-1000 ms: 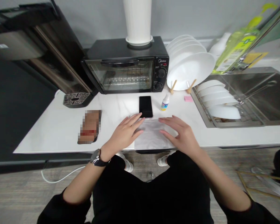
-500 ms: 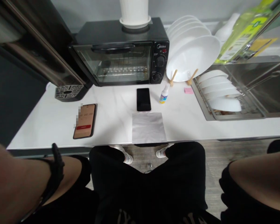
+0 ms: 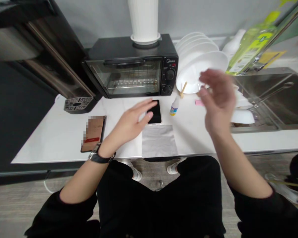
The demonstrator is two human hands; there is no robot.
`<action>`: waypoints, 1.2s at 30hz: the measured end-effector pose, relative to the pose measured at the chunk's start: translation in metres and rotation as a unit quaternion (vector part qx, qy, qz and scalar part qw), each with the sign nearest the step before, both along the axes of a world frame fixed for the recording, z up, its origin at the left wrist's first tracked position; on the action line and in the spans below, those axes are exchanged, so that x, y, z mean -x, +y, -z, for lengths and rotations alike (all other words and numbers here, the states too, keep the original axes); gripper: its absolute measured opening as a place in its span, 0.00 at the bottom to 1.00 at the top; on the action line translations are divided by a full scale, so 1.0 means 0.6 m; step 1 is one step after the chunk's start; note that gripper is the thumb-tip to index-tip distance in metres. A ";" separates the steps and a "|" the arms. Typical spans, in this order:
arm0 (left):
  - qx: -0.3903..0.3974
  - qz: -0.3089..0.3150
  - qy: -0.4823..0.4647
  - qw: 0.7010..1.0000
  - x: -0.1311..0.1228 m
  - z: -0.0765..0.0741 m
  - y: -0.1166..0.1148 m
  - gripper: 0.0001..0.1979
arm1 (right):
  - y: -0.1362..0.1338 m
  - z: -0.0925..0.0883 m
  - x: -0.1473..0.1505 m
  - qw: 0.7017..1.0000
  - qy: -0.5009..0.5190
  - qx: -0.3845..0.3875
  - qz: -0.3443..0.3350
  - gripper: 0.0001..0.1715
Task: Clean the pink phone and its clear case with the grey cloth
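My left hand [image 3: 134,123] is over the white counter, fingers stretched out and thumb apart, holding nothing. Its fingertips overlap the black-screened phone [image 3: 156,116]; whether they touch it I cannot tell. Raised in front of the white plates is my right hand [image 3: 220,102], blurred, with fingers bent, thumb apart and nothing visible in it. A small white spray bottle [image 3: 174,106] with a blue and yellow label stands between the hands. Just below the phone, a grey cloth [image 3: 160,141] lies flat at the counter's front edge. A small pink piece [image 3: 199,102] lies left of my right hand.
Another phone [image 3: 93,135] with a lit screen lies at left, near a dark machine's drip tray [image 3: 78,104]. Behind stands a black toaster oven [image 3: 131,77] with a white pot [image 3: 144,21] on top. White plates [image 3: 188,71], a green bottle [image 3: 250,49] and a sink [image 3: 283,96] are at right.
Both hands have come into view above the counter, the left to the phone, the right toward the plates. The view has shifted slightly; the objects on the counter appear unmoved.
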State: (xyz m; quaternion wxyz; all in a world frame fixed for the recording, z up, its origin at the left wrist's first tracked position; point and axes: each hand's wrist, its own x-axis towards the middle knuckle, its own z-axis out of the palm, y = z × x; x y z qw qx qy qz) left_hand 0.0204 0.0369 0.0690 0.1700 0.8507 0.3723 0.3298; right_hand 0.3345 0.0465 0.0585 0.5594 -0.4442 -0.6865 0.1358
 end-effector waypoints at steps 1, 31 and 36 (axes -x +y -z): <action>0.034 0.004 0.084 0.996 -0.007 0.021 0.009 0.24 | 0.014 0.021 0.008 0.999 0.018 0.031 -0.006 0.36; -0.022 0.133 0.058 0.989 -0.059 -0.047 -0.092 0.10 | -0.154 0.008 0.037 0.910 -0.170 0.251 -0.282 0.23; -0.062 0.100 0.049 0.992 -0.047 -0.045 -0.192 0.10 | -0.215 -0.012 0.050 0.892 -0.264 0.203 -0.307 0.26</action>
